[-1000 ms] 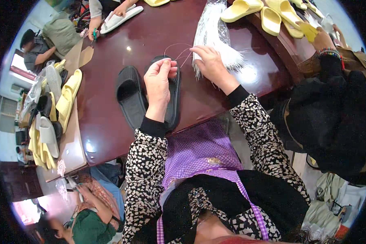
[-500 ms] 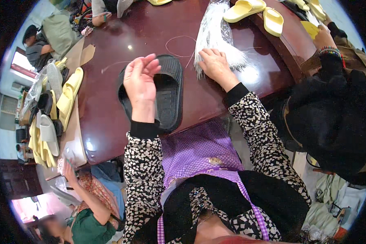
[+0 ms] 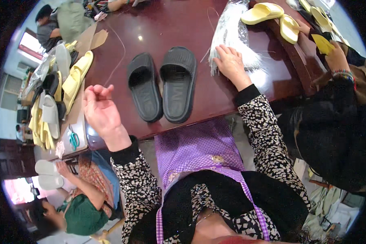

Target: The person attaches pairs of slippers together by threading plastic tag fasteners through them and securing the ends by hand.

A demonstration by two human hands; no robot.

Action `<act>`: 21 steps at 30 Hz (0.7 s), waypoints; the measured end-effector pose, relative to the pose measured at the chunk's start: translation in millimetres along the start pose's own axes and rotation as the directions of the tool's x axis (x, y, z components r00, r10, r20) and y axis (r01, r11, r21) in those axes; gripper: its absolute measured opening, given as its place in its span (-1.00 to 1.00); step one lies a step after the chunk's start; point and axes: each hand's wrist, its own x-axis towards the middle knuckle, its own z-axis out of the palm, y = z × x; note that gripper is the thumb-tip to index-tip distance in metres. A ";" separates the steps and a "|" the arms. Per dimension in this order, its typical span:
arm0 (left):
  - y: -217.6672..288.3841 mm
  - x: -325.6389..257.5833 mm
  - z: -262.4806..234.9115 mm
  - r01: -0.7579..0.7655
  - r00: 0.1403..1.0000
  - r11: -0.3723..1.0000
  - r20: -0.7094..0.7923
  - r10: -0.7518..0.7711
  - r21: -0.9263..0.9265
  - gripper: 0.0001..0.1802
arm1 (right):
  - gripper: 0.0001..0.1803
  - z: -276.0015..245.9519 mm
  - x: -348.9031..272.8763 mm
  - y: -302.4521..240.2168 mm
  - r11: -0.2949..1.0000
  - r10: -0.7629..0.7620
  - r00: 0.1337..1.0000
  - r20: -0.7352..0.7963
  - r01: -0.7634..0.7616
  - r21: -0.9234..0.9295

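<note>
A pair of black slide sandals, the left one (image 3: 145,106) and the right one (image 3: 178,95), lies side by side near the table's front edge, toes pointing away from me. To their left, my left hand (image 3: 103,116) is raised palm up with curled fingers. A thin pale strand (image 3: 124,51) arcs up from those fingertips. Over at the right, my right hand (image 3: 233,67) rests on the loose ends of a bundle of thin white strands (image 3: 227,34), partly wrapped in clear plastic. Its fingers are extended and slightly apart; their undersides are hidden.
Yellow slides (image 3: 262,13) sit at the far right of the dark red table (image 3: 162,28). A pile of yellow, grey and black slides (image 3: 75,83) lines the left edge, near teal-handled scissors (image 3: 73,139). Co-workers sit left and right; the right one's hand (image 3: 337,59) holds something yellow.
My left hand has moved left and nearer, off the black slides, trailing the strand. Both slides now show fully. My right hand stays on the bundle. The view has shifted a little.
</note>
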 end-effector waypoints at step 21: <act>-0.3 -81.5 7.5 0.296 0.933 0.951 -0.184 -0.309 -0.093 -0.86 | -0.77 -57.4 4.2 -158.7 0.595 -0.620 0.778 -0.097 0.548 0.588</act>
